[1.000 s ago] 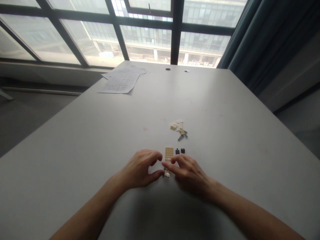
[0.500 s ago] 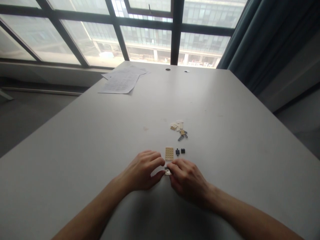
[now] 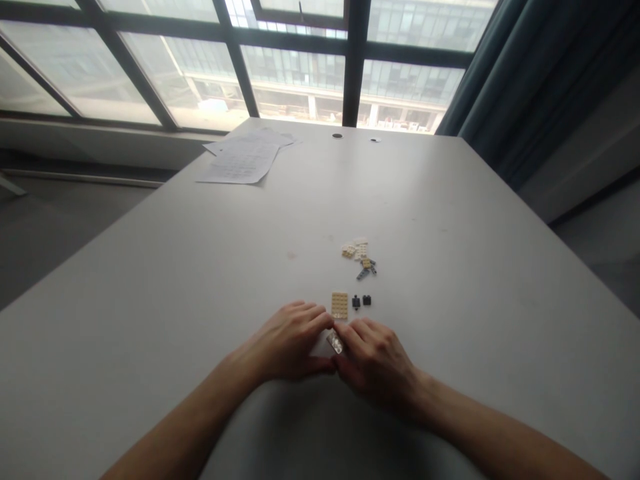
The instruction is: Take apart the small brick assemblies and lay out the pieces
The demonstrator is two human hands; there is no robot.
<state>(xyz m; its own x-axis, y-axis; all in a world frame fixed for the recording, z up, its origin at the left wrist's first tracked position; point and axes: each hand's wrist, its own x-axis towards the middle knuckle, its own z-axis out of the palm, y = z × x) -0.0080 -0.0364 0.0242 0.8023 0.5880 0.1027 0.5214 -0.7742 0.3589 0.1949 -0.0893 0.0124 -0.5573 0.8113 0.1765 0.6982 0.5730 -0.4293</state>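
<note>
Hands, two, bare: left hand (image 3: 300, 343) at nine o'clock of a small pale piece (image 3: 335, 341), thumb and forefinger parted, whether gripping cannot be told; right hand (image 3: 377, 353) past three o'clock, fingers pinching the pale piece. Changes over half a second: pale piece, formerly square-on, now slanted; its grey part, formerly visible, now out of sight; left thumb, formerly at its edge, now by the right thumb. Unchanged on the desk (image 3: 200, 267): tan studded plate (image 3: 339, 305), twelve o'clock; two dark pieces (image 3: 356, 303), one o'clock; white pieces (image 3: 361, 251), farther, past twelve; papers (image 3: 240, 162), eleven o'clock.
</note>
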